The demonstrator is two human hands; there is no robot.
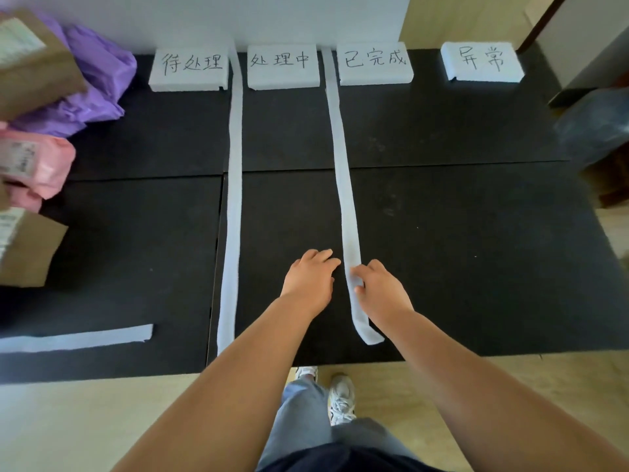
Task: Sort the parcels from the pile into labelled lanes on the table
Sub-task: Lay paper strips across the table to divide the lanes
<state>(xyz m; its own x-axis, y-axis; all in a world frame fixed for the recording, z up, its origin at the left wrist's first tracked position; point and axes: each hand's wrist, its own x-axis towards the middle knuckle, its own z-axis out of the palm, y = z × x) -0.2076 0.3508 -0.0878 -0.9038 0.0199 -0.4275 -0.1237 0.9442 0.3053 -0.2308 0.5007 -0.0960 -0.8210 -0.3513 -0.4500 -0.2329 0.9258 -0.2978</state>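
Parcels [41, 131] sit heaped at the table's nine-to-ten o'clock edge: brown cardboard boxes [37, 76] with white printed labels, a crumpled purple mailer bag [98, 80] and a pink mailer bag [44, 165] bearing its own label. Along the twelve o'clock side of the black table [476, 233] stand four white foam blocks [282, 64] with handwritten characters. A left strip [235, 165] and a right strip [342, 165], both white, run from there toward six o'clock. The right hand [383, 291] pinches the right strip near its six o'clock end, thumb and fingers closed on it. The left hand [311, 281] rests just beside it, fingers relaxed, holding nothing. A third strip [75, 338] lies loose at seven o'clock.
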